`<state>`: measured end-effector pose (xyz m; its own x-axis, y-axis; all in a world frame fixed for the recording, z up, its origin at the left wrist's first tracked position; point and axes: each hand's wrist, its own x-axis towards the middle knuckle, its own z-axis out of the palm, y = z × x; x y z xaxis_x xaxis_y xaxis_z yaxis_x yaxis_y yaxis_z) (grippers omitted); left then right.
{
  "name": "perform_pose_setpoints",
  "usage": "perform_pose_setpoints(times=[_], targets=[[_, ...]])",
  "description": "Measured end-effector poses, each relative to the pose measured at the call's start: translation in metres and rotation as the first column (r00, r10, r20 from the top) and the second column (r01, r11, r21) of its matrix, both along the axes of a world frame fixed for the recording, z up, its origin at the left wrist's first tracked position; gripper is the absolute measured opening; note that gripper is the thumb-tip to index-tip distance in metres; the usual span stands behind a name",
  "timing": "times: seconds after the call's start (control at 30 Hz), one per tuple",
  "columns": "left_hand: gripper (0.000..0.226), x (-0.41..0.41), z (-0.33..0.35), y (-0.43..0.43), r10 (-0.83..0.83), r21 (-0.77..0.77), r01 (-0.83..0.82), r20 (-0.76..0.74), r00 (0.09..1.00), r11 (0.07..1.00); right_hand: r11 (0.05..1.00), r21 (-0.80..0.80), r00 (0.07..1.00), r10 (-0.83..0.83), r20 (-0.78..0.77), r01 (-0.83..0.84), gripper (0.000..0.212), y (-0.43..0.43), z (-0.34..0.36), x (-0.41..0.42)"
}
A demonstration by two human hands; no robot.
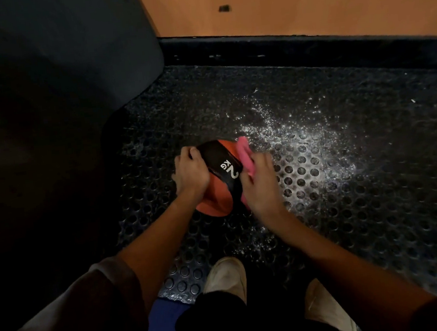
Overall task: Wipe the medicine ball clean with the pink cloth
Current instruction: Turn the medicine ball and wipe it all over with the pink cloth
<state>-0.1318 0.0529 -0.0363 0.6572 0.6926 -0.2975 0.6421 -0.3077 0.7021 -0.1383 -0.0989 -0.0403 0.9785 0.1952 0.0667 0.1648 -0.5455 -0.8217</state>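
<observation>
So the medicine ball point(215, 195) is sitting on the black rubber floor mat point(351, 205), the kind with round holes and studs all over. It's orange with a black band that reads "2 KG".

The left hand point(189, 172) is on the ball's left side, fingers curled over its upper edge and gripping it. The right hand point(261, 185) is on the ball's right side, holding the pink cloth point(245, 153) bunched against the surface. It's a bit blurred, but the fingers look wrapped over the cloth. One end of the cloth pokes out past the fingertips on the far side of the ball, and a little bit shows under the wrist.

Just right of the ball, a big patch of white speckles point(303, 135) is scattered over the mat.

On the near side of the ball there are two pale shoes point(227, 275), and the person is wearing dark trousers. Left of the ball there's a big dark padded shape point(54, 74), can't tell what it is. Well beyond the ball, a black baseboard point(307, 45) runs along an orange wall point(302, 0).
</observation>
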Motion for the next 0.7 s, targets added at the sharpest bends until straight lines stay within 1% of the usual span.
perform_pose_setpoints(times=[0.1, 0.17, 0.2, 0.23, 0.27, 0.33, 0.4, 0.43, 0.47, 0.5, 0.57, 0.6, 0.63, 0.67, 0.7], targets=[[0.039, -0.002, -0.002, 0.004, 0.059, -0.016, -0.059, -0.007, 0.998, 0.998, 0.974, -0.114, 0.966, 0.210, 0.151, -0.194, 0.021, 0.014, 0.011, -0.008], [0.040, -0.005, -0.005, 0.007, 0.055, -0.033, -0.054, 0.021, 0.998, 0.998, 0.939, -0.156, 0.926, 0.331, 0.180, -0.305, 0.028, 0.011, 0.008, -0.014], [0.039, -0.006, -0.006, 0.008, 0.048, -0.037, -0.047, 0.035, 0.998, 0.998, 0.931, -0.146, 0.917, 0.358, 0.175, -0.335, 0.030, 0.006, 0.005, -0.014], [0.039, -0.008, -0.007, 0.009, 0.050, -0.037, -0.049, 0.040, 0.998, 0.998, 0.936, -0.111, 0.923, 0.350, 0.161, -0.336, 0.031, 0.001, 0.002, -0.012], [0.038, -0.009, -0.005, 0.008, 0.067, -0.041, -0.065, 0.042, 0.997, 0.997, 0.951, -0.059, 0.942, 0.307, 0.136, -0.302, 0.030, -0.002, 0.000, -0.008], [0.036, -0.008, 0.000, 0.001, 0.082, -0.039, -0.082, 0.016, 0.996, 0.996, 0.987, 0.020, 0.986, 0.157, 0.063, -0.158, 0.024, -0.003, 0.001, 0.001], [0.036, -0.007, 0.007, -0.008, 0.049, -0.004, -0.049, -0.004, 0.999, 0.999, 0.999, 0.003, 0.998, 0.047, 0.045, -0.048, 0.022, 0.003, 0.005, 0.008], [0.037, -0.007, 0.008, -0.009, 0.039, 0.010, -0.038, -0.009, 0.999, 0.999, 0.998, -0.031, 0.997, 0.049, 0.067, -0.047, 0.025, 0.006, 0.007, 0.007], [0.038, -0.007, 0.009, -0.008, 0.031, 0.019, -0.031, -0.012, 0.999, 0.999, 0.994, -0.066, 0.990, 0.094, 0.101, -0.088, 0.029, 0.011, 0.009, 0.003], [0.038, -0.008, 0.007, -0.005, 0.020, 0.021, -0.020, -0.010, 1.000, 1.000, 0.982, -0.103, 0.975, 0.173, 0.139, -0.159, 0.032, 0.014, 0.009, -0.004], [0.038, -0.008, 0.000, 0.005, 0.009, -0.015, -0.008, 0.029, 1.000, 1.000, 0.935, -0.189, 0.911, 0.341, 0.233, -0.302, 0.035, 0.016, 0.005, -0.020], [0.037, -0.009, -0.003, 0.009, 0.011, -0.032, -0.009, 0.056, 0.998, 0.999, 0.913, -0.219, 0.875, 0.397, 0.278, -0.344, 0.036, 0.015, 0.002, -0.023], [0.037, -0.010, -0.006, 0.012, 0.012, -0.035, -0.009, 0.083, 0.996, 0.999, 0.901, -0.236, 0.851, 0.426, 0.306, -0.365, 0.038, 0.012, -0.003, -0.023], [0.036, -0.012, -0.008, 0.013, 0.016, -0.031, -0.013, 0.102, 0.995, 0.999, 0.899, -0.235, 0.847, 0.431, 0.310, -0.371, 0.042, 0.007, -0.008, -0.022], [0.036, -0.014, -0.009, 0.014, 0.033, -0.033, -0.029, 0.111, 0.993, 0.999, 0.907, -0.216, 0.863, 0.413, 0.292, -0.361, 0.047, 0.001, -0.015, -0.021]])
